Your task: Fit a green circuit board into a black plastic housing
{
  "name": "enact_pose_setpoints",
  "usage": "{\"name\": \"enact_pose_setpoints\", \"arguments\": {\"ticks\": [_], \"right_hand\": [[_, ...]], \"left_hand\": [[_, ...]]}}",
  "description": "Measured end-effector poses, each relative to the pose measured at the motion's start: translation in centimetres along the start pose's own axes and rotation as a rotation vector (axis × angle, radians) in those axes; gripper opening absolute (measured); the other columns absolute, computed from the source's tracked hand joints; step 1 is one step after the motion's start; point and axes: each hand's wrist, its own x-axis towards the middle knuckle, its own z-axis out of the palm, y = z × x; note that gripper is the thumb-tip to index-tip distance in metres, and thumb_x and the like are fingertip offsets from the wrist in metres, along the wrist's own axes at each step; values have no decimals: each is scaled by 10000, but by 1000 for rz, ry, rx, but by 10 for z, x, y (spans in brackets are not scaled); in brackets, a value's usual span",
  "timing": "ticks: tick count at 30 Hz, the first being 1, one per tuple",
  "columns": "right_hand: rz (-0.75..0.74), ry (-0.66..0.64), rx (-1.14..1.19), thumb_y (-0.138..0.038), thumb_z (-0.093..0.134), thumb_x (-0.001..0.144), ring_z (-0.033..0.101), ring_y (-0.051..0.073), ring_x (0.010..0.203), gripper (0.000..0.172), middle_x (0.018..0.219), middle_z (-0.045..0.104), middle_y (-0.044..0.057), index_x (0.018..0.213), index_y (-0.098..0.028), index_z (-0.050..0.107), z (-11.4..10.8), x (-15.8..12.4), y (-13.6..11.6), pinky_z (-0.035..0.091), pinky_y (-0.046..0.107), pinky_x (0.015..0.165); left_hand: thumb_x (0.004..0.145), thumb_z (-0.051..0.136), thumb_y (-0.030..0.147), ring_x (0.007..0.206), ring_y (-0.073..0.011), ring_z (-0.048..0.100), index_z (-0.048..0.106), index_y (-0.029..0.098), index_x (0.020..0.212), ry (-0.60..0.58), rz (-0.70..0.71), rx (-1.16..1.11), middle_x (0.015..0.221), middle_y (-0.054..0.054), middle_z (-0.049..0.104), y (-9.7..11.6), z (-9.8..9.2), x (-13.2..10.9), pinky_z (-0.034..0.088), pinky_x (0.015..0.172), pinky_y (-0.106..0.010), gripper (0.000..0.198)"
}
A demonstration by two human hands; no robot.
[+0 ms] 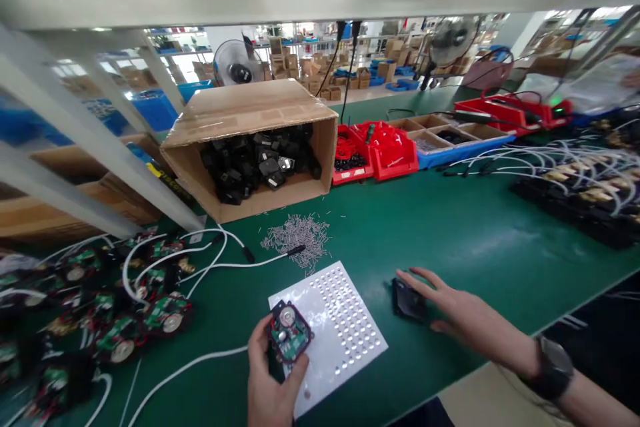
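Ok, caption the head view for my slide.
Left hand holds a circuit module over a perforated plate; right hand touches a black part.

A perforated plate [340, 323] is laid on the table [475, 233], with pins [297, 235] scattered behind it and an open box [250, 140] behind those. Boards [100, 320] are heaped at left, bins [375, 150] set right of the box

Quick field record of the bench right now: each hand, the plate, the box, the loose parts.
left hand: holds a green circuit board assembly over the white perforated plate
right hand: fingers on a black part on the green mat
cardboard box: on its side, black parts inside
metal pins: loose pile behind plate
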Motion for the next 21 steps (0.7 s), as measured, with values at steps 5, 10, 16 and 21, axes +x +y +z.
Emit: {"name": "enact_pose_setpoints", "arguments": {"ticks": [5,10,16,21], "right_hand": [[-166,-116,-65,-164,619,665,621,203,675,570,1124,572,50,1194,-366,548,-2,29,-13,465,318,594],[195,-34,901,-550,594,700,477,122,448,466,835,643,82,1020,-212,625,1,35,-61,370,243,398],[382,-342,1842,-550,503,769,123,12,330,431,622,563,-24,1087,-262,537,35,36,-145,117,143,319],[167,-257,1653,-515,500,816,406,56,428,363,753,573,-24,1080,-266,492,49,35,-157,304,140,365]], "left_hand": [[702,671,352,1142,-262,513,333,168,1283,-105,94,-42,1259,-129,497,14,-7,-2,422,966,-389,697],[690,704,329,1178,-286,463,361,190,1278,-127,226,116,1284,-121,465,23,-15,-9,387,988,-420,695],[678,714,397,1038,-291,484,394,193,1264,-140,558,564,1133,-114,518,57,-8,-15,396,905,-431,698],[721,672,359,934,-282,483,380,171,1301,-189,607,808,1046,-109,531,76,1,-19,397,833,-431,677]]}}
